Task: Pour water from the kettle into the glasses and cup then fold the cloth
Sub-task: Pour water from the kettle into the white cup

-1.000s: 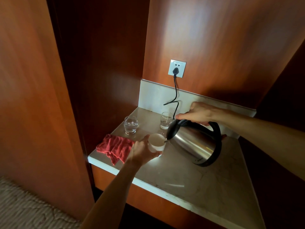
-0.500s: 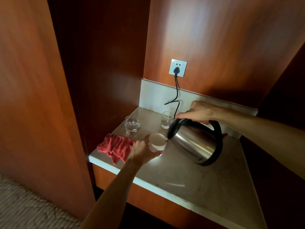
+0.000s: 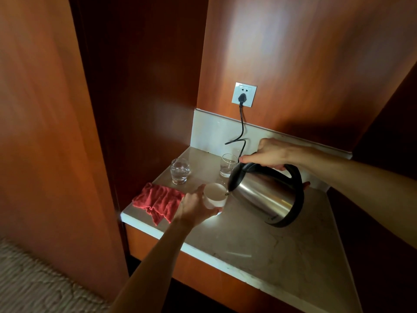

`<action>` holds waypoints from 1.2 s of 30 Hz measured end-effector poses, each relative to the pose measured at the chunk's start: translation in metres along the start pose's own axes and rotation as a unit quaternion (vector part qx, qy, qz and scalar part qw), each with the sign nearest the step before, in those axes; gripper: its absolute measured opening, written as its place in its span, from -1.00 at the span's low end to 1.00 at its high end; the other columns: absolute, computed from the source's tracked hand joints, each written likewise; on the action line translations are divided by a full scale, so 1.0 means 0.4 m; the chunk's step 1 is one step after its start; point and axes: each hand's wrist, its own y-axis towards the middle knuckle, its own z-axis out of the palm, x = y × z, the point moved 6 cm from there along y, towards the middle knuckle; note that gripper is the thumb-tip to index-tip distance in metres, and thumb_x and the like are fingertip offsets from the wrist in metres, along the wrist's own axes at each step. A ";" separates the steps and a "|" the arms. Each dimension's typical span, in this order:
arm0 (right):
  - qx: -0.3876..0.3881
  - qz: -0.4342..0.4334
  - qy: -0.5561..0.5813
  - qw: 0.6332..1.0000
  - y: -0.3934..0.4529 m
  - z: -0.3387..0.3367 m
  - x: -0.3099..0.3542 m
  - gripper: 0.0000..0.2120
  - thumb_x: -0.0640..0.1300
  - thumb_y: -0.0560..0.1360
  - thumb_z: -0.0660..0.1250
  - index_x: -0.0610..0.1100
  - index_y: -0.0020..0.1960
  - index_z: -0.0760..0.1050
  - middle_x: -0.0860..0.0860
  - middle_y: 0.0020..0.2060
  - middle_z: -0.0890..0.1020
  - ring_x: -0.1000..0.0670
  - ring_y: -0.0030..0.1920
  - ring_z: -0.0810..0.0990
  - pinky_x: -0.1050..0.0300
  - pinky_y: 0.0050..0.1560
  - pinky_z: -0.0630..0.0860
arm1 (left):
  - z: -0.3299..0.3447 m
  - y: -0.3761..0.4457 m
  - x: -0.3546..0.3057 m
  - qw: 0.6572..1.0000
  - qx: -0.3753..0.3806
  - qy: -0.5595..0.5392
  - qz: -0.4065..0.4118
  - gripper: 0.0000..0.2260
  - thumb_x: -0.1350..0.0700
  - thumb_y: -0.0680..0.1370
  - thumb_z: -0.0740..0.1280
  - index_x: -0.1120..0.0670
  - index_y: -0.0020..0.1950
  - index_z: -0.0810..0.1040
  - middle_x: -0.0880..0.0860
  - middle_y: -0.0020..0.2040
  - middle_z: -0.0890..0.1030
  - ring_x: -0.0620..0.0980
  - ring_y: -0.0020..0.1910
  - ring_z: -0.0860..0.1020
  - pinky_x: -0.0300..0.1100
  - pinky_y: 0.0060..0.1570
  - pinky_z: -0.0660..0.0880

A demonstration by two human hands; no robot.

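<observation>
— Steel body, black plastic handle: the kettle (image 3: 268,195) looks the heaviest piece here, and heavier the more water is left in it, so the arched handle is the only sensible place to take it. The right hand (image 3: 274,154) is wrapped over the top of that handle, fingers curled round it, tipping the spout down to the rim of the cup (image 3: 214,195)

— And the cup?

— White, probably ceramic, so stiff, breakable and smooth. The left hand (image 3: 194,207) curls round its side and holds it just off the counter (image 3: 259,242), right beside the spout

— The glasses?

— Two, standing near the back: the left glass (image 3: 179,170) shows water in it, the right glass (image 3: 229,164) sits close behind the kettle's lid end. Thin, slippery, fragile; I'd grip them low round the wall

— The cloth?

— Red cloth (image 3: 159,201), soft and limp, rumpled at the counter's left front corner, one edge hanging over. It wants lifting by its corners

— Surroundings?

— Polished pale stone top, likely slick when wet, in a dim wood-panelled niche; a black cord (image 3: 242,123) runs to a wall socket (image 3: 244,94), carpet below
</observation>
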 end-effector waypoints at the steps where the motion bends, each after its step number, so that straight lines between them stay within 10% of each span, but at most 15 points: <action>1: 0.001 0.001 -0.002 1.000 0.000 0.000 0.002 -0.38 0.42 0.41 0.33 -0.14 -0.40 0.45 -0.10 -0.56 0.49 -0.07 -0.58 0.44 0.16 -0.36 0.42 | 0.000 0.000 0.000 1.000 0.002 0.001 -0.001 -0.22 -0.33 0.26 0.51 -0.07 0.38 0.38 -0.02 0.07 0.68 0.05 0.06 0.64 -0.15 -0.03 0.53; 36: 0.013 -0.005 -0.074 0.997 -0.011 -0.019 0.051 -0.34 0.40 0.47 0.29 -0.14 -0.48 0.38 -0.08 -0.64 0.46 -0.10 -0.53 0.46 0.10 -0.27 0.48 | -0.011 -0.006 -0.006 1.000 0.018 -0.019 -0.009 -0.25 -0.34 0.24 0.51 -0.11 0.34 0.39 -0.04 0.07 0.68 0.03 0.02 0.65 -0.17 -0.07 0.56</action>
